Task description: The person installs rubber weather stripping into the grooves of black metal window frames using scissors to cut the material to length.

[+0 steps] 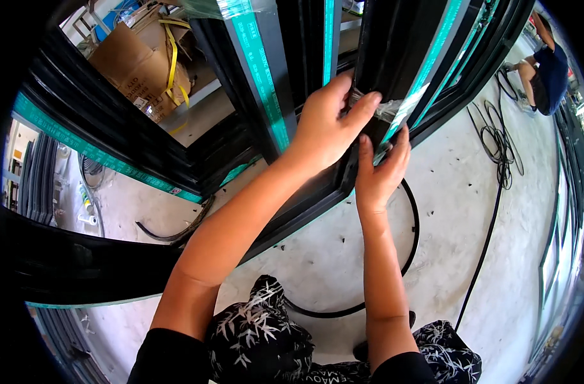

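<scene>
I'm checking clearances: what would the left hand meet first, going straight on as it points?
Probably the black frame bar, just past the thumb of the left hand; depth is unclear.

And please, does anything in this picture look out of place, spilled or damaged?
Yes: a thin black cable lies in tangled loops on the pale grey floor at right, looking untidy. Crumpled clear plastic film beside the left hand looks messy too. I see no clear spill or damage.

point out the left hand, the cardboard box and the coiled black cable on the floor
Left hand [322, 126]: head view, on its back
Cardboard box [123, 59]: head view, on a brown panel
Coiled black cable [498, 152]: head view, on its bunched loops
</scene>
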Available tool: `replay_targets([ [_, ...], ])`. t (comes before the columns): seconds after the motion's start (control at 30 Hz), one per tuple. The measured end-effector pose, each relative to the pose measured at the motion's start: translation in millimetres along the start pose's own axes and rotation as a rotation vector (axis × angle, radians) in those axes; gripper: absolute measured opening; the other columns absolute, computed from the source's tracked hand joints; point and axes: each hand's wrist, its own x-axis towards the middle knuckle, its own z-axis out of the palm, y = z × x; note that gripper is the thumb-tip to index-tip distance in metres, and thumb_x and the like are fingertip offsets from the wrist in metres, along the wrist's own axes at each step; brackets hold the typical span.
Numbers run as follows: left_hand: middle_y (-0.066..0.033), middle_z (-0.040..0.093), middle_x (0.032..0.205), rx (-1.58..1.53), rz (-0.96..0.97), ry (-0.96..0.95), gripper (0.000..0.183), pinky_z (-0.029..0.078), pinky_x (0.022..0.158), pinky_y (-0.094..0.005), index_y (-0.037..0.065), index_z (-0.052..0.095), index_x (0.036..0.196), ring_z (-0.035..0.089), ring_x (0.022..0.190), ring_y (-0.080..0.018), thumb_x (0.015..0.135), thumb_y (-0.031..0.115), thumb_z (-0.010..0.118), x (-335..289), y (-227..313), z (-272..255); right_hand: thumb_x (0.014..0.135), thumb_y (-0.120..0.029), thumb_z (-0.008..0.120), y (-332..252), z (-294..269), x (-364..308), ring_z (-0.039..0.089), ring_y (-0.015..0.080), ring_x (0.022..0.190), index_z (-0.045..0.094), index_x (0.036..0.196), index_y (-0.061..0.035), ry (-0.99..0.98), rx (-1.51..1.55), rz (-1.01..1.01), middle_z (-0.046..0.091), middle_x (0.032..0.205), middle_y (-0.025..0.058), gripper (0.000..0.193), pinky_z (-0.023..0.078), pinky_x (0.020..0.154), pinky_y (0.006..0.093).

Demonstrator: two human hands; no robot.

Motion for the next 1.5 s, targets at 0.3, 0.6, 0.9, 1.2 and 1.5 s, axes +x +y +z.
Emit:
replay_targets([
  [0.3,-0.0055,0.063,0.108,-0.061,-0.048,-0.056,0.031,0.05,0.087,-0.0254,-0.003,0.054,0.118,0.059,0.1,-0.0083,0.093,0.009,0.067,-38,-44,-3,0.083,-0.017,0.074,42,-20,-61,0.062,0.0305,0.107,0.053,0.129,0.0038,-0.196,0.005,0.29,0.058,0.121,0.0196,0.055,0.054,0.085,0.0368],
  [0.6,-0.0047,0.063,0.1,0.018,0.044,0.053,0.024,0.051,0.083,-0.0249,-0.003,0.054,0.114,0.059,0.094,-0.0072,0.094,0.006,0.065,-39,-76,6,0.082,-0.012,0.075,46,-20,-60,0.063,0.0236,0.096,0.057,0.124,0.0038,-0.22,0.037,0.352,0.059,0.112,0.0167,0.049,0.057,0.078,0.0324],
  [0.9,-0.0132,0.065,0.1,0.266,-0.023,-0.039,0.032,0.054,0.076,-0.0333,-0.001,0.056,0.113,0.066,0.087,-0.0214,0.086,0.008,0.071,-85,-156,2,0.081,-0.012,0.071,90,-58,-82,0.064,0.0274,0.095,0.062,0.118,-0.0002,-0.605,-0.139,0.342,0.063,0.109,0.0156,0.04,0.055,0.077,0.0356],
  [1.2,-0.0219,0.065,0.104,0.46,-0.12,-0.021,0.042,0.051,0.083,-0.044,0.002,0.058,0.115,0.061,0.097,-0.0426,0.077,0.013,0.074,-119,-208,20,0.081,-0.02,0.067,87,-173,-59,0.06,0.0297,0.1,0.065,0.091,-0.0083,-1.583,-0.687,-0.036,0.061,0.095,0.01,0.016,0.052,0.084,0.0411],
  [1.5,-0.0217,0.065,0.107,0.645,-0.219,-0.072,0.044,0.05,0.085,-0.0456,0.003,0.059,0.114,0.06,0.1,-0.0425,0.074,0.012,0.076,-124,-209,23,0.082,-0.021,0.067,90,-286,8,0.061,0.0324,0.1,0.066,0.096,-0.0062,-1.596,-0.939,0.029,0.064,0.099,0.0126,0.02,0.051,0.086,0.0427],
])
